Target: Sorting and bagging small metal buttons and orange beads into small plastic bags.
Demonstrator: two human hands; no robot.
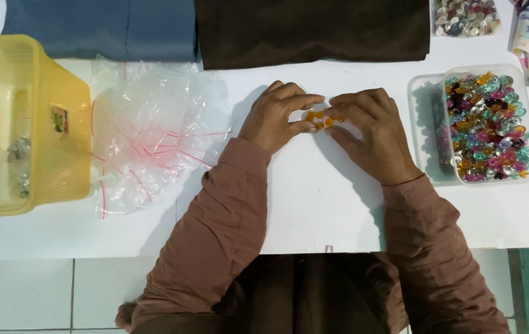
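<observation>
Beads: little orange beads (321, 119) sit on the white table (338, 198), right between both hands
Left hand: left hand (275, 117) pinching the beads with fingertips
Right hand: right hand (372, 133) fingers curled onto the same cluster
Nearby: clear tub of mixed beads (486, 127) on the right; plastic bags (153, 133) and yellow bin (23, 124) on the left

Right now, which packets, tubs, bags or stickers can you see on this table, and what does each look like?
Yellow plastic bin: far left, boxy, translucent.
Sticker: on the bin's wall, small, multicoloured.
Clear zip bags: a loose pile beside the bin, red seal strips.
Clear tub: right of the right hand, rectangular, full of multicoloured beads.
Clear bag: top right, holding similar beads.
</observation>
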